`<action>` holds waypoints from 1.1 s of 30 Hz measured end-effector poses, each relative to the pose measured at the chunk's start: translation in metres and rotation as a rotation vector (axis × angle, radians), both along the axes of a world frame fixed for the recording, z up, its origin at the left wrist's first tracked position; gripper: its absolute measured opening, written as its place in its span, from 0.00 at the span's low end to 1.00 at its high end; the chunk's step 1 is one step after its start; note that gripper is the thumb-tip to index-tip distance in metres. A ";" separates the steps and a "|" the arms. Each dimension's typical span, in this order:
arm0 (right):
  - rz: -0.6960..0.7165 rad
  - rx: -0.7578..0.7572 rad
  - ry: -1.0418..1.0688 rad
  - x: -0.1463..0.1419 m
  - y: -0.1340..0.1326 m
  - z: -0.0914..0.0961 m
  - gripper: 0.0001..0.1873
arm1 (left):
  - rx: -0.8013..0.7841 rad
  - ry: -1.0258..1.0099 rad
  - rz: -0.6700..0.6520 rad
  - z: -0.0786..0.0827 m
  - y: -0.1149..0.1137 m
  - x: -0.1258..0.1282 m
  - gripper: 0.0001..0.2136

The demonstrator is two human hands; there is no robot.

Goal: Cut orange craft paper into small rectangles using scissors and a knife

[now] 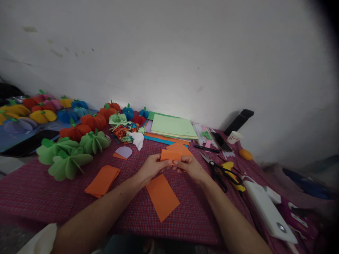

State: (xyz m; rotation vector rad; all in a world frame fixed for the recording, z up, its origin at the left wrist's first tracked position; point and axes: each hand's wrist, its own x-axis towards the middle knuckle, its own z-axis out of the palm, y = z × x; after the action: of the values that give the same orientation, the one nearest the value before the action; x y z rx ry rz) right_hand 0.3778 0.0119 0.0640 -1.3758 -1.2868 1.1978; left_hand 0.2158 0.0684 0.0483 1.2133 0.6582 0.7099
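Observation:
Between them, my left hand and my right hand grip a small piece of orange paper by its lower edge, thumbs towards me. Whether it is folded I cannot tell. Just behind it another orange sheet lies on the table, partly covered. Nearer to me a loose orange paper rectangle rests at an angle on the cloth. A stack of orange paper pieces lies to the left of my left forearm. Beyond it sits a lilac rounded paper cutout on an orange piece.
Finished paper pumpkins crowd the left side. Paper scraps and stacked coloured sheets lie by the wall. To the right are black-handled scissors, a yellow tool, a pen, a phone, a paper cup and a white device.

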 end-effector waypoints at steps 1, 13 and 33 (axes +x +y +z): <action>0.002 -0.005 0.007 0.000 0.000 0.000 0.15 | -0.017 -0.009 -0.002 0.000 0.000 0.000 0.16; 0.071 -0.018 -0.083 -0.007 -0.002 -0.004 0.14 | -0.074 -0.095 0.029 0.000 -0.002 0.002 0.13; 0.155 -0.095 -0.048 -0.004 -0.003 -0.004 0.17 | 0.079 0.067 -0.001 0.009 0.008 -0.011 0.12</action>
State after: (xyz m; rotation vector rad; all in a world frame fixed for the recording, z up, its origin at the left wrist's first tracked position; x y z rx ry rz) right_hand 0.3742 0.0085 0.0597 -1.4002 -1.4067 1.3530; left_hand 0.2048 0.0762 0.0577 1.3143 0.6901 0.7030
